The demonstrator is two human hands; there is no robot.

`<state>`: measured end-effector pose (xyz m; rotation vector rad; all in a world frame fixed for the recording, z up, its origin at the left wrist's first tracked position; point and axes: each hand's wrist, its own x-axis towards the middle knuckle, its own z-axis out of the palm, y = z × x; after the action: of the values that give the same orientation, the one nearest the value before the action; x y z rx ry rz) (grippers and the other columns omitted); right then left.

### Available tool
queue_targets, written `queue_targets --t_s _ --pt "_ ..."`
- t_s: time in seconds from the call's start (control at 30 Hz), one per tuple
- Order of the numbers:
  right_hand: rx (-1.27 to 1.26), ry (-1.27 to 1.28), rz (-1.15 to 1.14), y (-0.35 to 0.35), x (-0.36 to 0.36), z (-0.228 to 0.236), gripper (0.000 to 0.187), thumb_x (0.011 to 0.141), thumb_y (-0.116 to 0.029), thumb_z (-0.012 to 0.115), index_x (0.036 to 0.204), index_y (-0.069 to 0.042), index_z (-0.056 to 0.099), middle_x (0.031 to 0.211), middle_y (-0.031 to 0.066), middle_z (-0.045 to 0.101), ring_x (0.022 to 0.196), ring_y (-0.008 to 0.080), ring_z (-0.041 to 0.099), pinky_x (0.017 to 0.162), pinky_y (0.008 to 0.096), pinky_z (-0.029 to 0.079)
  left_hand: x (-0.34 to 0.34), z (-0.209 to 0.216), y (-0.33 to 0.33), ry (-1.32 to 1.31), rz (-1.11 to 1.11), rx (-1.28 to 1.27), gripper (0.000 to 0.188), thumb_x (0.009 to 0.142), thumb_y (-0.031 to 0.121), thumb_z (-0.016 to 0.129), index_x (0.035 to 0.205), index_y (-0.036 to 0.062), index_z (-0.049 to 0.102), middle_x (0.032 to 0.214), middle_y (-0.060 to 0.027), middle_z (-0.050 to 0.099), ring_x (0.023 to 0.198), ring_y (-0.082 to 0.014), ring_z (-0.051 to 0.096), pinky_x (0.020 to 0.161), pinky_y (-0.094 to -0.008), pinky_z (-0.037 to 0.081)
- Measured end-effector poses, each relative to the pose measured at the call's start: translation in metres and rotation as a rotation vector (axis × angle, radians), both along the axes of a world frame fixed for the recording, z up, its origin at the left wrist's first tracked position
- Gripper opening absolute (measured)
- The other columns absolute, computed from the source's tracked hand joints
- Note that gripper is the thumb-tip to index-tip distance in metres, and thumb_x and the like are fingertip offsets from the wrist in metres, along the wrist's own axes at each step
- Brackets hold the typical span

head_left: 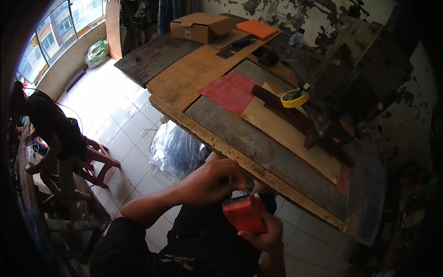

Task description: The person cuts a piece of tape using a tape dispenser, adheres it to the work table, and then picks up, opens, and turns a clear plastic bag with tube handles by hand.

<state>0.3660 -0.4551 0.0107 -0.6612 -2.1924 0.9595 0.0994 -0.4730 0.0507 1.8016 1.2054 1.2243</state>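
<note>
Over my lap, my right hand grips a red, block-shaped object with a dark upper edge, its exact kind unclear. My left hand is just above that edge, fingers curled and pinched toward it. Something small may be between those fingertips, but I cannot make it out. Both hands are below the near edge of the worn workbench.
On the bench lie a red sheet, a long tan sheet, a yellow tape roll on a dark metal machine, a cardboard box and an orange pad. Clear plastic bags are underneath. Another person works at left.
</note>
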Motion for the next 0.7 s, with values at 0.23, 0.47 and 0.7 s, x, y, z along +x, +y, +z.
queue_targets --t_s 0.23,0.47,0.7 --pt "-0.067 -0.038 -0.048 0.008 0.015 0.004 0.067 0.07 -0.051 0.09 0.1 0.003 0.064 0.08 0.0104 0.072 0.073 0.0185 0.073 0.066 0.0306 0.057 0.0 -0.004 0.003 0.009 0.102 0.075 0.005 0.089 0.007 0.071 0.092 0.0044 0.067 0.092 -0.0077 0.067 0.091 -0.0241 0.065 0.082 -0.0362 0.049" --pt "-0.093 -0.175 0.01 0.016 0.023 0.022 0.06 0.071 -0.047 0.09 0.097 0.001 0.065 0.08 0.0092 0.072 0.074 0.0167 0.073 0.066 0.0292 0.057 -0.004 -0.01 0.008 0.009 0.166 0.057 0.009 0.089 0.008 0.072 0.092 0.0019 0.066 0.09 -0.0102 0.065 0.089 -0.0245 0.066 0.079 -0.0368 0.052" --pt "-0.193 -0.088 -0.073 0.018 0.03 0.02 0.058 0.071 -0.043 0.09 0.098 0.001 0.065 0.082 0.0112 0.073 0.073 0.0188 0.073 0.066 0.0296 0.056 -0.011 -0.001 0.016 0.018 0.264 0.067 0.011 0.086 0.004 0.075 0.088 0.0008 0.065 0.086 -0.0088 0.066 0.085 -0.0222 0.067 0.077 -0.0331 0.051"
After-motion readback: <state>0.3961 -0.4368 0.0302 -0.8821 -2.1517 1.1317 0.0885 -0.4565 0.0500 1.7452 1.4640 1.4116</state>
